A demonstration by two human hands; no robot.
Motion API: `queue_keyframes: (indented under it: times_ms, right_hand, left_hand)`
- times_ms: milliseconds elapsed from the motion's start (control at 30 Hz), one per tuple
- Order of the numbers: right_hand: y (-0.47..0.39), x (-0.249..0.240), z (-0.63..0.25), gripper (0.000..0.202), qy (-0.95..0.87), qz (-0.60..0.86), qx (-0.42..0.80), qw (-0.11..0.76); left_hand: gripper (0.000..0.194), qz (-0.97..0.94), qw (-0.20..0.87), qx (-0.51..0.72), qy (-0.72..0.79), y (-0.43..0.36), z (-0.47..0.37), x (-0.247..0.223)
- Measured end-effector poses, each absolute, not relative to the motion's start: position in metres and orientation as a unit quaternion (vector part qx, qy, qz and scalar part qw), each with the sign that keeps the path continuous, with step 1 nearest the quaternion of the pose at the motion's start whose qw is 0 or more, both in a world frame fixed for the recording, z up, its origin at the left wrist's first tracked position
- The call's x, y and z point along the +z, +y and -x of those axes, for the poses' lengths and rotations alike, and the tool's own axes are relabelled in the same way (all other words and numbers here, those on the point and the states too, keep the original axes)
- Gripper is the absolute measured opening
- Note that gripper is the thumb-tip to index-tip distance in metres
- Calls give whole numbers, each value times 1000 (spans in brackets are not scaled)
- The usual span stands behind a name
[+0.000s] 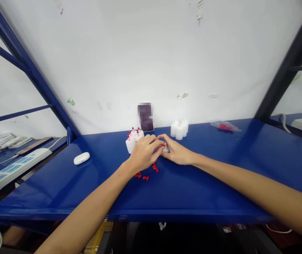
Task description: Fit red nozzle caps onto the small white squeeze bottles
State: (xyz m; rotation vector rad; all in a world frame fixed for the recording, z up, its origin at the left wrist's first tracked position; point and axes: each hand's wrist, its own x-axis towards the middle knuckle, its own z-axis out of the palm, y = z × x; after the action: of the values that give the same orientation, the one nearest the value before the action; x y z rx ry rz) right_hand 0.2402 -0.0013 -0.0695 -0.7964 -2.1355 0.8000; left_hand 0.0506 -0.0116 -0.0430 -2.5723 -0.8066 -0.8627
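Sitting between hands point(145, 151), white bottle point(166, 149), red cap point(164, 145)

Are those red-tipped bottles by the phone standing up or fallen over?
Standing up: the bottles have their red tips pointing upward.

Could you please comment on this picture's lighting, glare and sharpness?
Head view: bright, even light, with soft reflections on the blue tabletop; the white bottles right of centre look pale against the wall; the loose red caps are too small for fine detail; the phone screen is mostly pixelated; wide-angle distortion probably exaggerates the blue post's slant.
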Motion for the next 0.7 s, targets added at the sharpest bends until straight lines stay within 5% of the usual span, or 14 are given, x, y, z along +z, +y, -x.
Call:
queue_keyframes:
  times_ms: [367,700]
  right_hand:
    - [-16,-68,-230,42,-858,284,253,346]
    - [-13,-67,-226,12,-814,320,311,370]
  left_hand:
    - [17,907,11,-300,-294,-15,-47,-37]
    - [15,922,-1,-261,-285,-16,-43,-32]
